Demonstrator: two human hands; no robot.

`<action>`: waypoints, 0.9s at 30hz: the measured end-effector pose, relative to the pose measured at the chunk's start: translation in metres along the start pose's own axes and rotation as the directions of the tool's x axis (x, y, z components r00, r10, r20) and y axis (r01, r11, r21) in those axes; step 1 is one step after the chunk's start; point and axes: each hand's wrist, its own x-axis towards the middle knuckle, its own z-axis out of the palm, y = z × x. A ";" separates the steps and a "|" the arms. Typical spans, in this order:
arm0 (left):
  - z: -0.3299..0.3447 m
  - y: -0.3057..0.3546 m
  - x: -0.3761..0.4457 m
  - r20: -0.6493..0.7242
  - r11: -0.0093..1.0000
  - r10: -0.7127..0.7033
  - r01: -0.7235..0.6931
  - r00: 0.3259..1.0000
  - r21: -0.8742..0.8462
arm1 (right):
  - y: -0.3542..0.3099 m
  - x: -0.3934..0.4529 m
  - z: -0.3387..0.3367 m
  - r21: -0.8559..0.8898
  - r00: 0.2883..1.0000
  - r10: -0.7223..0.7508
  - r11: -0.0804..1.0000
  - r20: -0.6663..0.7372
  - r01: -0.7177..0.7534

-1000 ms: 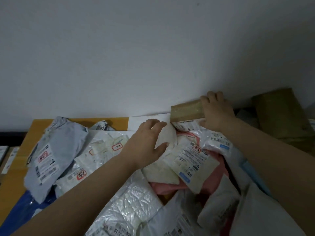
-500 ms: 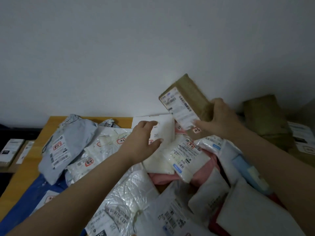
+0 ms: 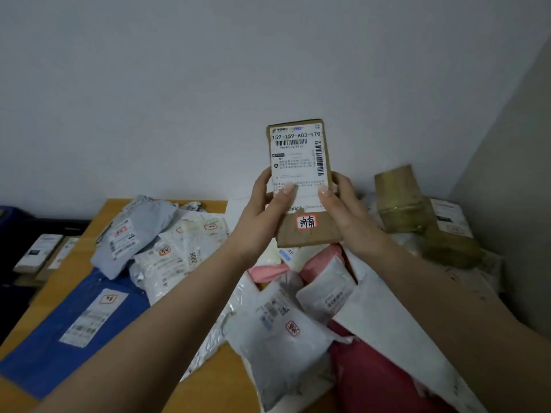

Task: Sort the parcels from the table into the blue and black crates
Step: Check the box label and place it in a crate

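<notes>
A small brown cardboard parcel (image 3: 301,162) with a white shipping label and a red-edged sticker stands upright in front of the wall, above the table. My left hand (image 3: 265,216) grips its left edge and my right hand (image 3: 346,213) grips its right edge, thumbs on the label. Below lies a heap of parcels: a grey bag (image 3: 134,234), white bags (image 3: 179,257), a blue bag (image 3: 71,323), pink and red bags (image 3: 372,383), a white pouch (image 3: 283,332). A blue crate's corner (image 3: 7,216) shows at far left.
The wooden table (image 3: 223,383) reaches the wall. Brown taped boxes (image 3: 399,198) sit at the back right corner by the side wall. Left of the table, lower down, lie flat boxed parcels (image 3: 38,251) in a dark area.
My right hand lifted the brown parcel off the pile and turned it upright. My left hand left the white bag and took hold of the parcel's left edge.
</notes>
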 end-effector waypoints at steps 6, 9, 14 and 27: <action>0.003 0.001 -0.063 -0.089 0.999 0.015 -0.019 0.996 -0.039 | -0.003 -0.038 0.024 0.054 1.000 -0.024 0.998 0.012 0.024; -0.012 0.000 -0.096 -0.155 0.998 -0.014 0.005 0.988 -0.057 | -0.006 -0.052 0.050 0.095 0.997 -0.021 0.995 0.078 0.013; -0.038 -0.005 -0.146 -0.261 0.996 -0.047 0.025 0.964 -0.084 | 0.004 -0.070 0.102 0.208 0.986 0.056 0.974 0.159 -0.089; -0.211 -0.036 -0.244 -0.413 0.979 -0.182 0.127 0.892 -0.157 | 0.010 -0.072 0.296 0.131 0.908 0.129 0.972 0.399 -0.196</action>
